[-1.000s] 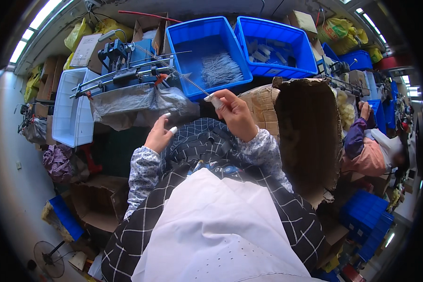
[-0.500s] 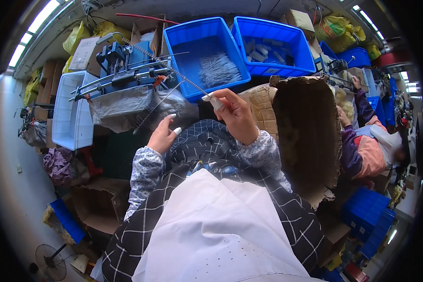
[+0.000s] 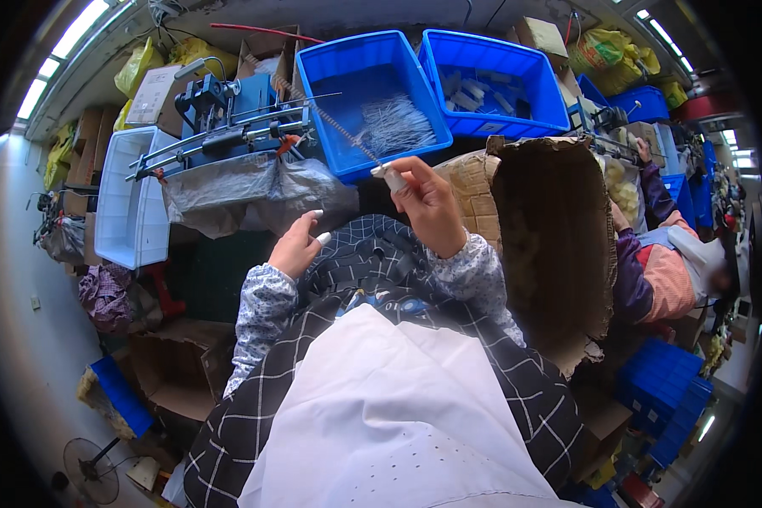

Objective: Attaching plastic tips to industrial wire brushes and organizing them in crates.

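Observation:
My right hand [image 3: 427, 207] is closed in a pinch on the lower end of a long, thin, coiled wire rod [image 3: 339, 127]. The rod slants up and to the left, across a blue plastic tub [image 3: 436, 110]. White covers wrap some fingertips on both hands. Lower and to the left, my left hand [image 3: 295, 247] is open and holds nothing, with thumb and fingers apart. Beyond it stands a blue bench machine [image 3: 216, 127] with metal rails and a grey plastic sheet [image 3: 220, 190] hanging beneath. Inside the tub lies a heap of thin, pale wires [image 3: 396, 125].
A second blue tub [image 3: 516, 125] holds white blocks. To my right gapes a big cardboard box [image 3: 559, 245]. At the far left is a white tub [image 3: 131, 203]. Another person in purple sleeves [image 3: 633, 271] works at the right. A fan [image 3: 91, 470] stands at lower left.
A second coiled length hanging down left of my right hand is gone from view. The held rod and my right hand have shifted slightly; the left hand has barely moved.

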A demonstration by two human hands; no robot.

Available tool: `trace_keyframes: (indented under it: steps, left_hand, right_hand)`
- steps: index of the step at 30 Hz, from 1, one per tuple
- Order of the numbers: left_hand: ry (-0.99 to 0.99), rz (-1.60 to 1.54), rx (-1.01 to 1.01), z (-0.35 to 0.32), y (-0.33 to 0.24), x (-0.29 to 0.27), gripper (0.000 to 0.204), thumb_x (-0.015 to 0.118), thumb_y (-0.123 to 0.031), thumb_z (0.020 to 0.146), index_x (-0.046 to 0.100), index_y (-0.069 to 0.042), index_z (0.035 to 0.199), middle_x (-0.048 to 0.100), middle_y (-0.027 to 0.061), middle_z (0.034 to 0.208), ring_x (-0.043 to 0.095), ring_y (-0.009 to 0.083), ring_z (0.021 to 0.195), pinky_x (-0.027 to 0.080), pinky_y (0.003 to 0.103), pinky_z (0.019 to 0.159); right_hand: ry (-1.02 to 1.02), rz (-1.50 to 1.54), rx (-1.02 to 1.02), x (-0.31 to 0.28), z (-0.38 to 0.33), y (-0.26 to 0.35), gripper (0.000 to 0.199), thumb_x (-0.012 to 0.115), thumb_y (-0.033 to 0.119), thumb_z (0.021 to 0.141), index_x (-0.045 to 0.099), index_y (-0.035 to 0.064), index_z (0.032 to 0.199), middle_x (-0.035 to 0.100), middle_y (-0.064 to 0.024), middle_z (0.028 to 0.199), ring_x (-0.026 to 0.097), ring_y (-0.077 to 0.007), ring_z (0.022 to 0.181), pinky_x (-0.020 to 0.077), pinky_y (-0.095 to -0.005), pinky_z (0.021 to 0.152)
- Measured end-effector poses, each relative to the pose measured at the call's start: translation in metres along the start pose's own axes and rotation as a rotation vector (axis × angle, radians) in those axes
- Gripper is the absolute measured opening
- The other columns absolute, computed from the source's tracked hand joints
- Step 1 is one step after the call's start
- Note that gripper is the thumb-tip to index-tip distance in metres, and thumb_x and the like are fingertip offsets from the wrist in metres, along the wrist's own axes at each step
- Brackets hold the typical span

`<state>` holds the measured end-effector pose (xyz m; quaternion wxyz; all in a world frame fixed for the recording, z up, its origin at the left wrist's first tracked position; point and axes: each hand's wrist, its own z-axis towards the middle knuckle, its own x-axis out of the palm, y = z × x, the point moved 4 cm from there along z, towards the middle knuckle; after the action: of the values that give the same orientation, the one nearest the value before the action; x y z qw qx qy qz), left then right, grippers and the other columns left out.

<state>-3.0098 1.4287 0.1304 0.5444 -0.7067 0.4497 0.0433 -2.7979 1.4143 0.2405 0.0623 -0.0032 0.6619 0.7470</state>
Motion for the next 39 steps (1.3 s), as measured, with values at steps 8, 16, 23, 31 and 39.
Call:
trace_keyframes:
  steps: [8, 16, 23, 31, 39]
  left_hand:
    - [0.012, 0.013, -0.005, -0.002, -0.004, 0.001, 0.042, 0.052, -0.012, 0.078, 0.038, -0.004, 0.116, 0.05, 0.0169, 0.105, 0.056, 0.0239, 0.082, 0.043, 0.031, 0.077]
    - [0.017, -0.007, -0.016, -0.002, -0.004, 0.001, 0.044, 0.052, -0.01, 0.077, 0.036, -0.005, 0.118, 0.05, 0.0168, 0.106, 0.056, 0.0243, 0.081, 0.043, 0.032, 0.076]
    - [0.001, -0.012, 0.027, -0.001, 0.006, 0.005, 0.044, 0.055, -0.014, 0.079, 0.035, -0.006, 0.118, 0.05, 0.0148, 0.103, 0.054, 0.0186, 0.075, 0.044, 0.029, 0.071]
    - [0.018, 0.007, -0.004, -0.003, -0.004, 0.001, 0.044, 0.051, -0.01, 0.077, 0.036, -0.005, 0.118, 0.05, 0.0164, 0.107, 0.056, 0.0243, 0.081, 0.043, 0.032, 0.076]
    - [0.029, 0.004, 0.016, -0.003, -0.002, 0.003, 0.043, 0.05, -0.008, 0.076, 0.037, -0.006, 0.117, 0.05, 0.0168, 0.106, 0.056, 0.0252, 0.083, 0.043, 0.032, 0.077]
  right_hand:
    - [0.062, 0.009, 0.022, 0.002, -0.001, -0.005, 0.013, 0.046, 0.005, 0.084, 0.05, 0.0056, 0.096, 0.047, -0.0009, 0.061, 0.041, -0.0054, 0.053, 0.0343, -0.0172, 0.048]
    - [0.001, 0.024, 0.008, -0.001, 0.0, -0.007, 0.013, 0.047, 0.001, 0.081, 0.051, 0.0048, 0.093, 0.048, -0.0002, 0.059, 0.042, -0.004, 0.053, 0.0348, -0.0179, 0.046]
    - [0.02, 0.024, -0.001, -0.001, -0.001, -0.005, 0.012, 0.048, 0.004, 0.082, 0.051, 0.0048, 0.093, 0.046, 0.0005, 0.059, 0.041, -0.0041, 0.053, 0.0339, -0.0171, 0.047]
    - [0.065, 0.05, 0.027, 0.0, -0.003, -0.002, 0.01, 0.046, 0.007, 0.084, 0.051, 0.0045, 0.093, 0.046, 0.0012, 0.061, 0.04, -0.0035, 0.054, 0.0334, -0.0159, 0.049]
    - [0.03, 0.074, 0.026, -0.002, -0.002, 0.0, 0.011, 0.047, 0.002, 0.082, 0.051, 0.004, 0.092, 0.046, 0.001, 0.06, 0.04, -0.0034, 0.053, 0.033, -0.0173, 0.047]
